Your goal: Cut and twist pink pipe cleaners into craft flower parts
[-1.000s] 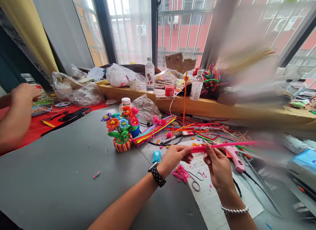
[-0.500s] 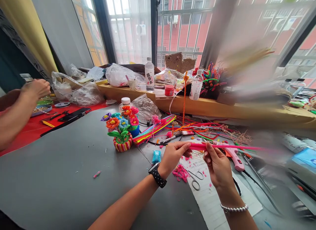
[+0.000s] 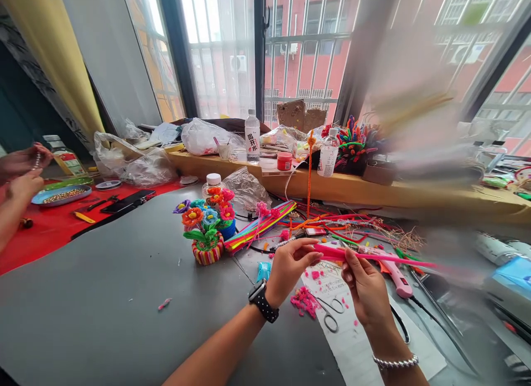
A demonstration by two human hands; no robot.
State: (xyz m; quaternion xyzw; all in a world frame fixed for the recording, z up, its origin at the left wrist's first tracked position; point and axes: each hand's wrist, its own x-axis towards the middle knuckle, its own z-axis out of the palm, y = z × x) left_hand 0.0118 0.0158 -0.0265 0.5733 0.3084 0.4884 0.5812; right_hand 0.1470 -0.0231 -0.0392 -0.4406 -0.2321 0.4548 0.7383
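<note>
A bundle of pink pipe cleaners [image 3: 333,253] stretches between my hands above the table, its long end reaching out to the right. My left hand [image 3: 293,264], with a black watch at the wrist, pinches the left end. Thumb and fingers of my right hand [image 3: 365,286] close on the bundle further right. Beneath them lie small scissors [image 3: 331,314] on a sheet of paper [image 3: 352,342], beside a pile of pink fluff clippings [image 3: 305,302]. A pink glue gun [image 3: 398,275] rests just beyond my right hand. A small blue packet [image 3: 264,271] is near my left wrist.
Pipe-cleaner flowers in a striped pot [image 3: 207,249] stand left of a bundle of coloured pipe cleaners [image 3: 259,228]. Water bottles [image 3: 251,137] line the wooden ledge [image 3: 232,169]. At far left, another person's hands [image 3: 29,173] work over a bead tray [image 3: 62,194]. The right side is blurred.
The view has shifted slightly. My hands keep hold of the pink pipe cleaners, whose right end now slopes lower. The other person's hands have moved left, and both now show.
</note>
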